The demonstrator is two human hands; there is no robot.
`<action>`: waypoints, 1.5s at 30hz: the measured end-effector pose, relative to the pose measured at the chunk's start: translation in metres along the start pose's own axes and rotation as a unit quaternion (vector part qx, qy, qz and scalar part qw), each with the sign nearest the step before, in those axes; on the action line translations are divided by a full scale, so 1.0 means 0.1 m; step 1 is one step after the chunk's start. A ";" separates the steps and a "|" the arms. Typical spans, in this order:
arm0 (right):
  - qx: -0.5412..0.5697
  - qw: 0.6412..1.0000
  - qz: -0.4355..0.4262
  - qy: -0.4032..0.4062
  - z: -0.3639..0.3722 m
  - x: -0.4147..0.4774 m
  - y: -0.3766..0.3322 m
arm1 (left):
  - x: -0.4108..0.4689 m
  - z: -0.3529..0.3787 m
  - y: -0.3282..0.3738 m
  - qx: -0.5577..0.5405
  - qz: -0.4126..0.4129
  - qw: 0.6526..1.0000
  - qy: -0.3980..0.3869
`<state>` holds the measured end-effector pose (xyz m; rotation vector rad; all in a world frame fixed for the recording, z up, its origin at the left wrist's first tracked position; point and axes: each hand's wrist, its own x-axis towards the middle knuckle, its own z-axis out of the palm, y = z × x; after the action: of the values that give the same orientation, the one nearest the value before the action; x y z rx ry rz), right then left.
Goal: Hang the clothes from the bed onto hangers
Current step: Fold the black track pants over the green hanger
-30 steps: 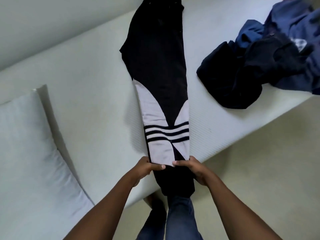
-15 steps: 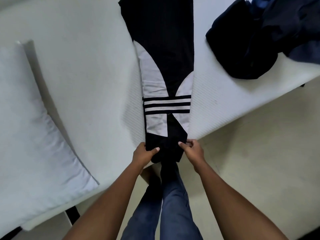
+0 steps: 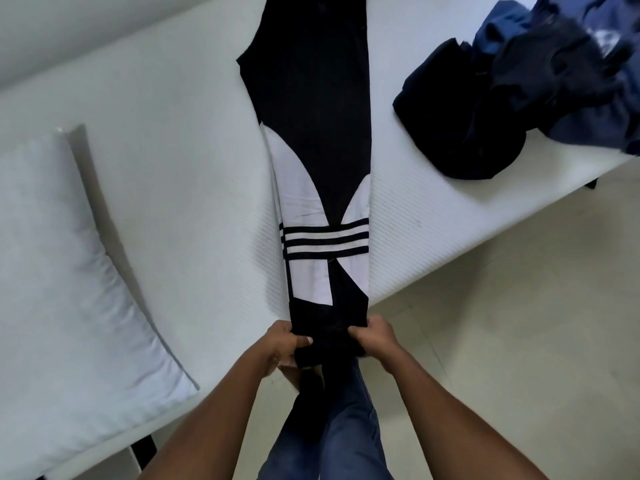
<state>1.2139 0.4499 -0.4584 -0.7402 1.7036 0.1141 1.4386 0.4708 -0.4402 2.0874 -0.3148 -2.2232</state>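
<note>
Head view: left hand (image 3: 282,344) and right hand (image 3: 372,337) side by side, fingers curled round the near end of a black garment (image 3: 322,140) with a white striped print. Each grips one corner, just past the bed's edge. The garment, folded into a long strip, lies lengthwise across the white bed (image 3: 156,150). To the right, well apart, a pile of dark blue and black clothes (image 3: 485,109); to the left, a pillow (image 3: 62,289). Step judged: readying this garment for hanging. The next move calls for a hanger — none in view.
</note>
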 end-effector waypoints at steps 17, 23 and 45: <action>-0.067 0.987 -0.147 -0.020 -0.11 -0.45 -0.44 | -0.40 -0.15 0.39 -0.015 0.144 0.982 0.118; -0.306 0.919 -0.230 -0.097 -0.21 -0.45 -0.76 | -0.51 -0.28 0.60 -0.070 0.149 0.986 -0.041; -0.289 0.914 -0.281 -0.048 -0.74 -0.74 -1.85 | -0.72 -0.20 1.19 0.330 0.240 0.907 0.099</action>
<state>1.2549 0.3004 -0.3131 -1.6134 1.3005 0.2518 1.4536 0.3670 -0.3476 2.1355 -1.5520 -1.7251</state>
